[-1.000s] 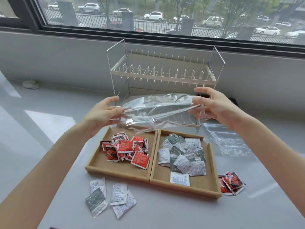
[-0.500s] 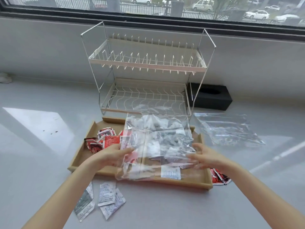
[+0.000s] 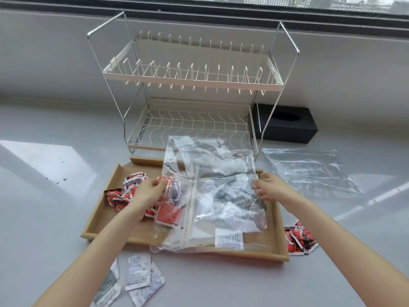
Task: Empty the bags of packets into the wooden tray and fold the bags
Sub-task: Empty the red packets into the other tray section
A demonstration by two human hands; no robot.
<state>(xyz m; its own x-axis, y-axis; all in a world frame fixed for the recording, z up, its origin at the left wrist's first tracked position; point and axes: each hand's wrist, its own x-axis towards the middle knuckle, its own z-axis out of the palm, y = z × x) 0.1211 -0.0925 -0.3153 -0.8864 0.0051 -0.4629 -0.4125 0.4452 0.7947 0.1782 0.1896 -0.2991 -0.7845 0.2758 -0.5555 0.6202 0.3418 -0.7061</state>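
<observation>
A clear plastic bag (image 3: 210,165) lies spread flat over the two-compartment wooden tray (image 3: 97,220). My left hand (image 3: 148,191) pinches the bag's left edge and my right hand (image 3: 269,189) holds its right edge, both about halfway along its length. Red packets (image 3: 168,214) fill the tray's left compartment. White and grey packets (image 3: 229,238) lie in the right compartment, seen through the bag. A second clear bag (image 3: 309,171) rests flat on the counter to the right.
A white two-tier wire dish rack (image 3: 190,85) stands just behind the tray, with a black box (image 3: 287,124) to its right. Loose white packets (image 3: 137,278) lie on the counter in front of the tray. Red packets (image 3: 298,239) lie by its right end.
The bag came down from mid-air in front of the rack onto the tray. Both hands then slid along its side edges, away from me.
</observation>
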